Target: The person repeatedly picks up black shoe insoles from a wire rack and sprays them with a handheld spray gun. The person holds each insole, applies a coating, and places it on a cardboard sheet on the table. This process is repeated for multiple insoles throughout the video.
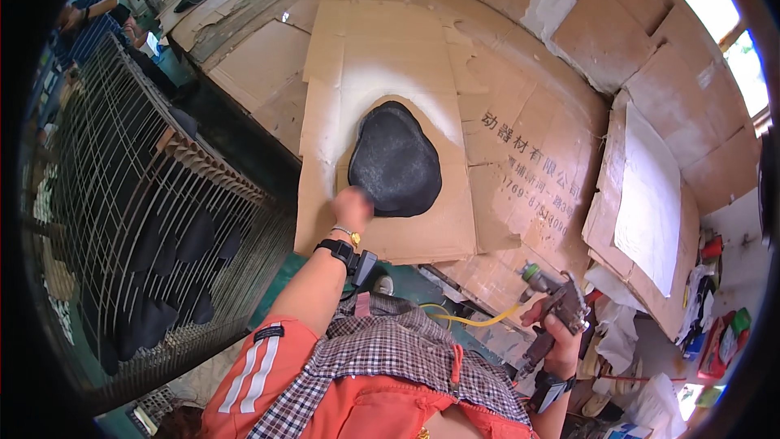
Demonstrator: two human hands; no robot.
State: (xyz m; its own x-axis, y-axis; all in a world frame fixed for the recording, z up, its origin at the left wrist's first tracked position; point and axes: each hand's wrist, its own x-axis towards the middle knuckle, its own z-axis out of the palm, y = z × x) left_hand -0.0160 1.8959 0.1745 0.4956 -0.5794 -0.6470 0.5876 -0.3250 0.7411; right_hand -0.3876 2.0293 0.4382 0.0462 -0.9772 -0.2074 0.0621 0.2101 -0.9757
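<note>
A black, rounded, roughly triangular pad (396, 158) lies on a cardboard sheet (390, 53) in front of me; whitish overspray marks the sheet around it. My left hand (351, 210) is at the pad's near left edge, fingers closed on the rim; the fingertips are smeared and partly hidden. Off to the right, away from the pad, my right hand (561, 345) grips a metal spray gun (569, 306) with a green part at one end. A yellow hose (487, 321) runs toward the gun from the left.
On the left stands a wire rack (154, 138) with several black pads in it. Cardboard panels (601, 41) form a wall behind and to the right, where a white sheet (647, 195) hangs. Bags and clutter (626, 333) fill the lower right. Another person (89, 24) is at far left.
</note>
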